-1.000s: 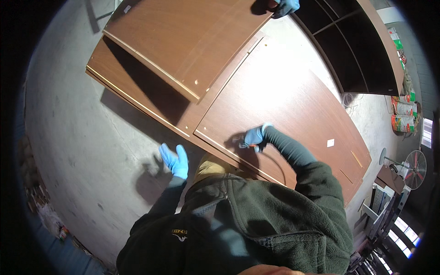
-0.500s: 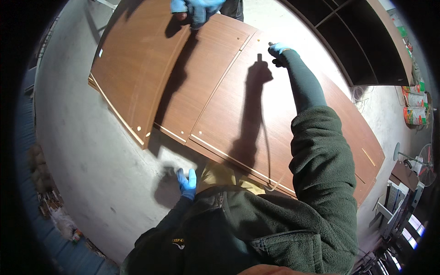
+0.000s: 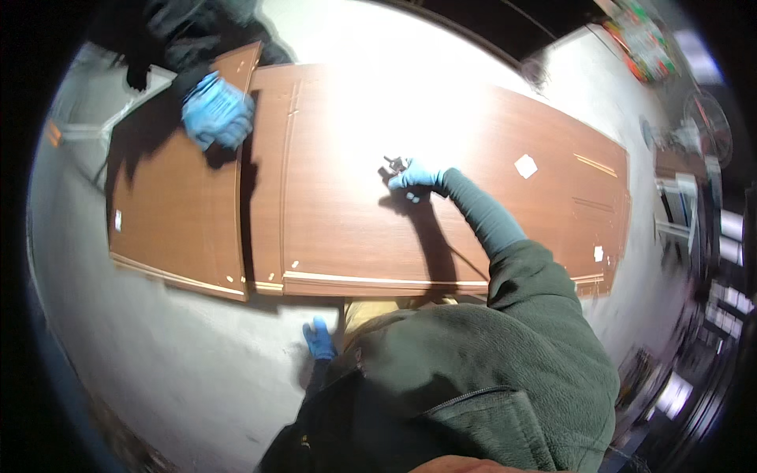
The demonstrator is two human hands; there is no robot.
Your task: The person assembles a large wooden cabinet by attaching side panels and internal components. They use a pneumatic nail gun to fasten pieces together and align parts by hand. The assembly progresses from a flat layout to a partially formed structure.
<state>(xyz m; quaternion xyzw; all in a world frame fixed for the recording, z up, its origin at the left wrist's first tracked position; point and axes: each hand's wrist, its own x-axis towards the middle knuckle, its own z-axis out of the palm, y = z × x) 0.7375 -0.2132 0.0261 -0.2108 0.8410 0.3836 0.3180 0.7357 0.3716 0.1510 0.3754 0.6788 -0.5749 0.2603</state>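
My right hand [image 3: 414,180], in a light blue glove, is closed round a small dark hand tool [image 3: 394,165] above the wide brown panel [image 3: 355,229]. Glare and blur hide the tool's exact kind. Away from the panels, my left hand [image 3: 319,340] hangs low over the floor, blue-gloved, its fingers apart and nothing in them. Another person's blue-gloved hand [image 3: 218,113] is at the right edge of the left brown panel [image 3: 173,213]. That panel lies beside a narrow panel strip [image 3: 266,189], with a dark gap between them.
Light edge strips run along the panels' near side. A white paper square [image 3: 526,165] and a smaller label [image 3: 598,254] lie on the wide panel. At the far right are printed sacks [image 3: 640,47] and a fan [image 3: 708,126]. Grey floor [image 3: 205,355] surrounds the panels.
My view has swung, and the panels now lie more level across it. My right hand has come nearer with the tool. The other person's hand now shows lower, by the left panel's edge.
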